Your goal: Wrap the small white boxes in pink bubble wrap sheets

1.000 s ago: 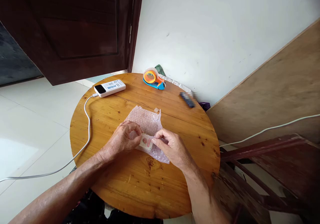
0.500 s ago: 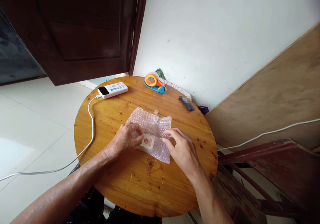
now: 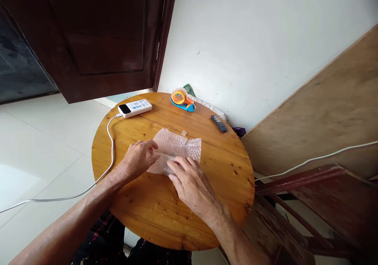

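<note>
A sheet of clear, pinkish bubble wrap (image 3: 173, 140) lies on the round wooden table, its near part folded over toward the far side. The small printed card or packet seen on it earlier is now hidden under the fold. My left hand (image 3: 141, 157) is at the wrap's left edge, thumb and forefinger apart, the thumb over the folded layer. From the right, my right hand (image 3: 190, 184) has its fingers on top of the fold and its thumb at the near edge, gripping the wrap.
Toward the back of the wooden table (image 3: 141, 214) are a white device (image 3: 136, 108) with a cable (image 3: 110, 147), an orange-and-blue tape dispenser (image 3: 183, 99) and a blurred dark object (image 3: 219, 124). A small clear scrap (image 3: 184, 133) lies behind the wrap. A wall stands beyond.
The near part of the bubble wrap has been folded away from me over the printed item. My right hand has moved left across the wrap; my left hand has shifted slightly left.
</note>
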A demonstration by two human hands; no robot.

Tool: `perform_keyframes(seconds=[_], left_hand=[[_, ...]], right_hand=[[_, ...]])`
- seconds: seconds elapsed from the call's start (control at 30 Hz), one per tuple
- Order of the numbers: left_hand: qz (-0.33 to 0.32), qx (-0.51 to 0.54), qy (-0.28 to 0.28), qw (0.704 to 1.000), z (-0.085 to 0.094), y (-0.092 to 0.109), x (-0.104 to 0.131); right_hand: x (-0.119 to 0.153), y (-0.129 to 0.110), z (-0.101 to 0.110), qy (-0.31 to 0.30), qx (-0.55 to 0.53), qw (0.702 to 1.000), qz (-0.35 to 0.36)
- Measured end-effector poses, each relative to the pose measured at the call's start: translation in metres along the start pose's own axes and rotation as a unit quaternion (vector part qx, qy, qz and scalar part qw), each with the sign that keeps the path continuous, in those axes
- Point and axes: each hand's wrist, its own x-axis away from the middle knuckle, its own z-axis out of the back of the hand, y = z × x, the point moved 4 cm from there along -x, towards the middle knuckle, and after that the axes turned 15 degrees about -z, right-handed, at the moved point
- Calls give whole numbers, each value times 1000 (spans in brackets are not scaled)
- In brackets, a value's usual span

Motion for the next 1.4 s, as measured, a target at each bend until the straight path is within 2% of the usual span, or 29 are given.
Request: perform_keyframes(seconds=[0.1,0.23,0.33,0.47,0.63,0.83,0.97,1.1,1.17,1.23,1.4], left_hand=[[47,-9,20,999,10,-11,13],[111,10,-1,994,12,-20,28],[150,18,-12,988,11,-23,30],[156,37,-31,987,5,-27,25],[150,187,-4,971,-6,-28,23],[151,316,50,935,-9,-5,13],[155,378,42,912,-15,16,5],[139,410,19,901,-24,29,3],[133,403,8,905,-26,33,3],[115,371,-7,921,-25,37,4],[-8,251,-79,965,-15,51,3]], right_hand=[[-4,-1,-1,-10,12,1000,9],[-7,0,-4,0,25,999,20],[-9,0,-5,-5,39,999,25],[-11,-1,-4,-6,55,998,28],[-14,-2,0,-6,50,998,34],[-18,-3,1,-11,42,998,37],[-18,-1,-2,-6,29,999,32],[-17,2,-4,14,-26,1000,0],[-17,5,-4,18,-58,998,-18],[-15,9,-4,13,-89,996,-27],[-8,20,1,1,-181,983,-10]])
